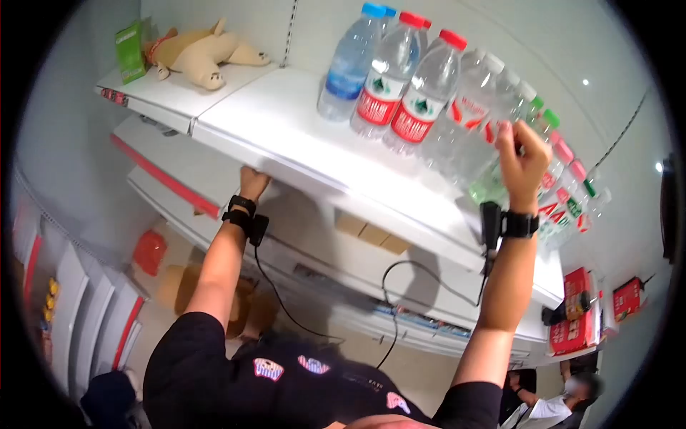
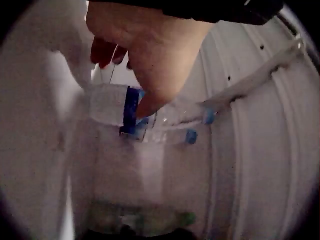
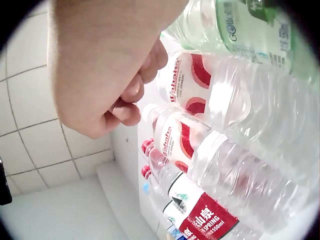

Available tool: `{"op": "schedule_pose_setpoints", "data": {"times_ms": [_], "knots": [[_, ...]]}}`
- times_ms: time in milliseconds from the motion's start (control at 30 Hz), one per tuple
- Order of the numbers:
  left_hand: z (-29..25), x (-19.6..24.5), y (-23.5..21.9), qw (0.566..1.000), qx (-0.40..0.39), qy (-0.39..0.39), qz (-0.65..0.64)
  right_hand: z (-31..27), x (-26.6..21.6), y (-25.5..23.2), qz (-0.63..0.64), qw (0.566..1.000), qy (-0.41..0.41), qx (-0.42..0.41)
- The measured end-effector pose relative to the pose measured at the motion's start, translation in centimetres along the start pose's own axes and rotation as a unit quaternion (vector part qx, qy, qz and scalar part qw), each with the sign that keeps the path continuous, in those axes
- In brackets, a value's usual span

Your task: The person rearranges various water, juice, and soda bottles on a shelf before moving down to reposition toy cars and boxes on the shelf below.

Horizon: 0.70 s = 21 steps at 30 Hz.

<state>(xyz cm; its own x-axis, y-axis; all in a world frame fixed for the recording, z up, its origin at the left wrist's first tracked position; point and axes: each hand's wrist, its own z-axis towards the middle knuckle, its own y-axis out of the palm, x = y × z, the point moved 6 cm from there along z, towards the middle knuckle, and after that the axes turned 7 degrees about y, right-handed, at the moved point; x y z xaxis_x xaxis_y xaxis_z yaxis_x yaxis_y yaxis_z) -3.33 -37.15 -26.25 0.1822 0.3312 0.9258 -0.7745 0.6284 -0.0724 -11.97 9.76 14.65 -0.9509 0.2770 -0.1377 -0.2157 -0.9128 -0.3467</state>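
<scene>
My right hand (image 1: 525, 157) is raised over the row of water bottles on the top shelf. Its fingers (image 3: 132, 90) curl in toward the palm, with nothing visible in them. Close beside it stand Wahaha bottles (image 3: 172, 142) and a green-labelled bottle (image 3: 255, 32). Bottles with red caps and red labels (image 1: 411, 118) stand farther left. Below the top shelf's front edge, my left hand (image 1: 253, 183) reaches into the lower level. In the left wrist view its fingers (image 2: 102, 52) hang loosely and its thumb overlaps a clear bottle (image 2: 107, 104) with a dark blue band.
A plush toy (image 1: 196, 53) and a green box (image 1: 131, 51) sit at the left end of the top shelf (image 1: 286, 136). Cardboard boxes (image 1: 371, 232) show on a lower shelf. A cable runs between the wrist straps. Another person (image 1: 554, 407) is at lower right.
</scene>
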Motion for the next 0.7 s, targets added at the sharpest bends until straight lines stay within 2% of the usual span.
{"op": "schedule_pose_setpoints", "data": {"times_ms": [33, 167, 333, 400, 433, 467, 500, 533, 567, 633, 700], "knots": [[1.4, -1.0, 0.4, 1.0, 0.001, 0.004, -0.027, 0.1, 0.2, -0.1, -0.007, 1.0, 0.002, 0.0], [6.0, -5.8, 2.4, 0.993, 0.07, 0.095, 0.022, 0.2, 0.0, 0.0, -0.014, 1.0, 0.003, -0.008], [5.8, -8.5, 3.3, 0.984, 0.1, 0.137, 0.059, 0.2, 0.7, 0.2, -0.039, 0.999, 0.018, -0.011], [5.2, -9.7, 2.8, 0.98, 0.073, 0.16, -0.091, -0.1, 1.2, 0.2, -0.035, 0.999, 0.033, -0.012], [4.3, -9.6, 2.3, 0.973, 0.053, 0.189, -0.122, 0.0, 0.7, 0.1, -0.044, 0.998, 0.03, -0.013], [0.5, -0.9, 0.9, 0.905, -0.07, 0.273, 0.318, 0.0, 0.6, 0.1, -0.041, 0.999, 0.027, -0.016], [-1.7, 3.5, -0.3, 0.904, -0.075, 0.269, 0.325, 0.0, 0.7, 0.0, -0.039, 0.999, 0.024, -0.017], [-3.6, 6.0, -0.4, 0.918, -0.139, 0.222, 0.298, 0.0, 0.7, 0.1, -0.025, 0.999, 0.028, -0.018], [-5.5, 7.7, -0.7, 0.926, -0.202, 0.175, 0.268, 0.0, 0.6, 0.1, -0.021, 0.999, 0.034, -0.016], [-10.4, 9.1, -1.6, 0.915, -0.347, 0.024, 0.205, 0.0, 0.2, 0.1, -0.027, 0.999, 0.021, -0.01], [-16.3, 11.4, -3.0, 0.92, -0.388, -0.029, 0.038, 0.0, 0.4, 0.1, -0.037, 0.999, 0.029, -0.006]]}}
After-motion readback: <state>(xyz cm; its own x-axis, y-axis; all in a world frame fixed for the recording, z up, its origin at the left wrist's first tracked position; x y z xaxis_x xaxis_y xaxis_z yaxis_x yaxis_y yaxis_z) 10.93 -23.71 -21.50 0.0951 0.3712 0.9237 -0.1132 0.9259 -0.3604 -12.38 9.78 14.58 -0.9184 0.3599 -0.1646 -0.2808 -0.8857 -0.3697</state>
